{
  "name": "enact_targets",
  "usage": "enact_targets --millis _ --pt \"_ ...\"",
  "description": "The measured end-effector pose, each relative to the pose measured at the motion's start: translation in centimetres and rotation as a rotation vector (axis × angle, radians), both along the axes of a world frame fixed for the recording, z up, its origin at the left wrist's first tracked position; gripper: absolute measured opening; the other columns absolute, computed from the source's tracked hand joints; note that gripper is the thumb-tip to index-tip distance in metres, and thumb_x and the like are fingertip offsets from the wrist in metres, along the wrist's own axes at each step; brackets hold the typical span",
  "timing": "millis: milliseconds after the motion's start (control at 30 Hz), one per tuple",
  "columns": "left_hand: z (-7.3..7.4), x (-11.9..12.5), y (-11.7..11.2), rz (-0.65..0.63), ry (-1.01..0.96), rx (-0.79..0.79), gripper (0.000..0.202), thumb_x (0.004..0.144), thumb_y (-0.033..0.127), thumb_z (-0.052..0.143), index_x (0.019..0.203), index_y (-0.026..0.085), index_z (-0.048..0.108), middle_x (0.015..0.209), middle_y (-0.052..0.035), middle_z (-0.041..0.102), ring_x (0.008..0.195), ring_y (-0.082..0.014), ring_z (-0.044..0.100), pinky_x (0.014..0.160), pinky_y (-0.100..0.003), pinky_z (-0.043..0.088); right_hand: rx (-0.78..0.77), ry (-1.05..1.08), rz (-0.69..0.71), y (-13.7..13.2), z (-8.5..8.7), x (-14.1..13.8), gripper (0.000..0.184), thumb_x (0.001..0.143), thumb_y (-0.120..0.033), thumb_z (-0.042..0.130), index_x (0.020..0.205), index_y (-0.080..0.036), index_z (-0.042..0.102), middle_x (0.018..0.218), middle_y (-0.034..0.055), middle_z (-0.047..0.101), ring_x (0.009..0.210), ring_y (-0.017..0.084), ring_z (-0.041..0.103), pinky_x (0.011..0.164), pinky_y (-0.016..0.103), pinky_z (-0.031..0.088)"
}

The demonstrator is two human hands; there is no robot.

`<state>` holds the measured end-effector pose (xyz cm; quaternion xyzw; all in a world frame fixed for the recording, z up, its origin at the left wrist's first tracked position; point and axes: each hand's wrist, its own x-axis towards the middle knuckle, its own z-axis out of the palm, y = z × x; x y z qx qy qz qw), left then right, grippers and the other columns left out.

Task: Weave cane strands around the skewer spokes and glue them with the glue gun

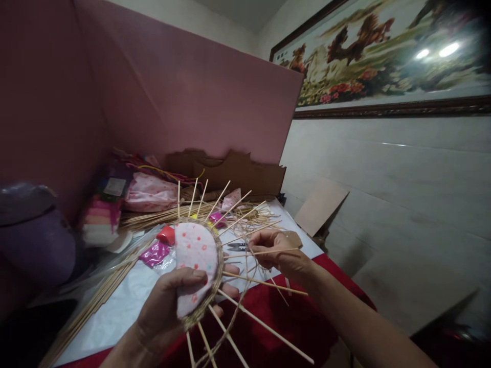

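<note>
My left hand (169, 301) grips a half-round panel (195, 255) of white cloth with red prints, thumb on its face and fingers behind. A braided twine edge (219, 250) runs along its curve. Thin wooden sticks (264, 322) fan outward from that edge. A strand of twine (240, 306) loops across the lower sticks and up to my right hand (274, 250). The fingertips of my right hand are pinched on the twine beside the right-hand sticks. Dark thread snips (237, 247) show just left of those fingertips; their handle end is hidden.
A white-topped table (103, 317) with red cloth (291, 327) carries stick bundles (95, 291), a magenta packet (154, 254), a red piece (166, 235) and loose twine scraps (249, 220). Behind stand torn cardboard (230, 174) and a patterned cloth bundle (151, 191). A purple bin (34, 240) is left.
</note>
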<state>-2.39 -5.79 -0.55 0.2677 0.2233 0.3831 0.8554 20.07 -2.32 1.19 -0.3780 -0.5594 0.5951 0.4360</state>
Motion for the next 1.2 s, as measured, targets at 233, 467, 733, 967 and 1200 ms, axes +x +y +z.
enact_targets --millis 233,467,733,967,1200 --pt "-0.2 0.0 0.0 -0.023 -0.022 0.005 0.031 0.074 0.01 0.046 0.097 0.001 0.065 0.073 -0.0174 0.071 0.077 -0.0284 0.068 0.056 -0.031 0.055 0.015 -0.001 -0.098 -0.9 0.1 -1.0 0.028 0.06 -0.035 0.077 0.068 -0.015 0.059 0.052 -0.0063 0.046 0.041 0.003 0.028 0.038 0.019 0.018" --pt "-0.5 0.0 0.2 0.005 -0.029 -0.015 0.037 0.075 0.01 0.047 0.107 0.0 0.061 0.08 -0.0192 0.071 0.078 -0.0299 0.067 0.056 -0.032 0.056 0.069 0.003 -0.143 -1.1 -0.3 -1.3 0.03 0.061 -0.038 0.075 0.065 -0.015 0.057 0.05 -0.0072 0.042 0.041 0.003 0.026 0.037 0.018 0.017" --pt "0.1 0.0 0.0 0.015 -0.009 -0.045 0.041 0.073 0.009 0.048 0.112 0.002 0.058 0.073 -0.0163 0.071 0.071 -0.0285 0.068 0.055 -0.033 0.056 0.066 0.017 -0.204 -0.9 -0.9 -1.4 0.032 0.059 -0.039 0.076 0.066 -0.016 0.055 0.049 -0.0078 0.042 0.04 0.002 0.026 0.037 0.018 0.017" --pt "-0.2 0.0 -0.1 0.024 -0.004 -0.026 0.031 0.074 0.01 0.048 0.1 0.002 0.064 0.08 -0.0161 0.072 0.075 -0.0282 0.068 0.057 -0.033 0.056 0.124 0.02 -0.243 -0.8 -1.1 -1.7 0.03 0.061 -0.038 0.074 0.064 -0.016 0.055 0.047 -0.0087 0.039 0.039 0.003 0.025 0.037 0.019 0.017" --pt "-0.1 0.0 0.0 0.011 -0.012 0.008 0.029 0.074 0.009 0.048 0.096 0.003 0.066 0.074 -0.0164 0.072 0.076 -0.0278 0.068 0.057 -0.031 0.056 0.169 0.064 -0.251 -0.9 -1.5 -1.5 0.028 0.066 -0.038 0.071 0.063 -0.017 0.054 0.046 -0.0088 0.038 0.038 0.003 0.022 0.036 0.019 0.015"
